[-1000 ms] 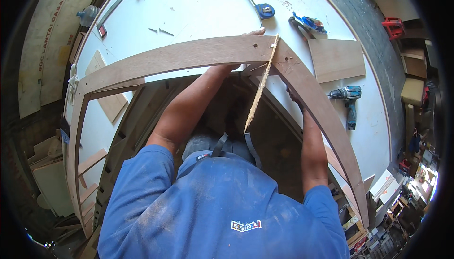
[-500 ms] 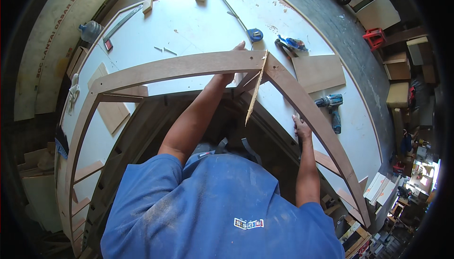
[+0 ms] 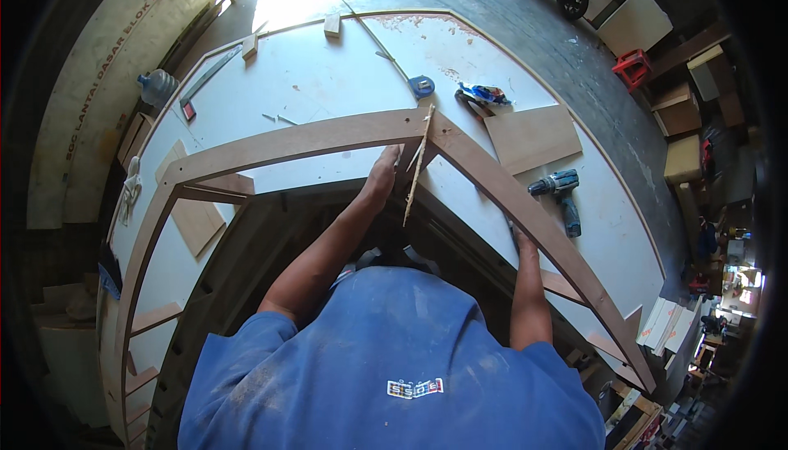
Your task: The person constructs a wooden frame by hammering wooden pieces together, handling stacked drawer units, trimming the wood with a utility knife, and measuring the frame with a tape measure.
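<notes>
Atop the white worktop (image 3: 345,64), arching round the person, sits the task's thing: a curved wood frame (image 3: 304,139), its peak joint just beyond the hands. Prob. stiff, light-ish for its span but awkward b/c of length; bare wood looks dry, so shouldn't slip much. Weak spot = prob. the joint, w/ holes either side; wouldn't lift by that alone. Best hold: one rail each side of the peak, fingers under the inner edge. A rough strip (image 3: 414,179) crosses the joint & points back at the person; looks brittle & splintery, so keep skin off it.

L arm: reaches fwd & inward, elbow bent, forearm slanting up to the peak. L hand (image 3: 383,172) is edge-on just below the frame's inner edge, L of the strip; fingers straight & close together, not curled round anything visible. Contact w/ the wood: can't tell.

R arm: forearm nearly vertical in view, elbow low. R hand (image 3: 526,242) is at the R rail's inner side, partly hidden by it; fingers mostly out of sight, can't tell if spread or gripping. Drill (image 3: 564,191) lies on the worktop, outside that rail.
</notes>
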`<state>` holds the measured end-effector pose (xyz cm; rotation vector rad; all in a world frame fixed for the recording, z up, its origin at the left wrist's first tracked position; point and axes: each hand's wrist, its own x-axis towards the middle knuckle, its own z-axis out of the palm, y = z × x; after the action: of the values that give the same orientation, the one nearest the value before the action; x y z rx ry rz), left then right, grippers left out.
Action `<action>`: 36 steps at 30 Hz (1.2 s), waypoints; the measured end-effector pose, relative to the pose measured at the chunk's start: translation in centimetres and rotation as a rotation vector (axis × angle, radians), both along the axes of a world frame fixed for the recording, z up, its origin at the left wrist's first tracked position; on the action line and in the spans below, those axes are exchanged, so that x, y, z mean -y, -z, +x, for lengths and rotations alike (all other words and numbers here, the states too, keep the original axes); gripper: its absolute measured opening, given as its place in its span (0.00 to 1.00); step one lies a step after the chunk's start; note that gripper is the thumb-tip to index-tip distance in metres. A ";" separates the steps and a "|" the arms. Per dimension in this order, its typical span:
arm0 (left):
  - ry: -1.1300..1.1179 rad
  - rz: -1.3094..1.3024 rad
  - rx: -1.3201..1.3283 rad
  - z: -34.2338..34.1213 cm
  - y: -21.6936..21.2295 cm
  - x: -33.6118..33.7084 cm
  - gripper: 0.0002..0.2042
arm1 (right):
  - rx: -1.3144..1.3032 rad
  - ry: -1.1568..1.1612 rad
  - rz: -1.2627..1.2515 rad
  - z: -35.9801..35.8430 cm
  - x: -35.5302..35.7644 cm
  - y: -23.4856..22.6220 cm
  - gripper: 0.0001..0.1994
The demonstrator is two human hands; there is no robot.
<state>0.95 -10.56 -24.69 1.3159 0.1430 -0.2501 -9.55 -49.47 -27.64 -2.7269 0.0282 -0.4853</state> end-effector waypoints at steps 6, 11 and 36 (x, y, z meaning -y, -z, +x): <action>0.149 -0.308 -0.344 -1.5 -2.9 -0.1 0.27 | -0.216 0.599 0.890 6.8 -0.8 -2.2 0.15; 0.133 -0.011 -0.246 -3.7 -8.4 -0.1 0.33 | -0.404 0.717 1.159 11.6 -2.1 -0.3 0.20; 0.662 0.823 0.496 -12.1 -13.4 -7.1 0.16 | -0.066 0.499 1.398 -21.0 -7.5 -7.3 0.20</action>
<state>-11.13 -3.48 -11.31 2.1811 -0.6929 -0.4379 -30.51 -41.99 -20.30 -1.3259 0.7584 -0.2960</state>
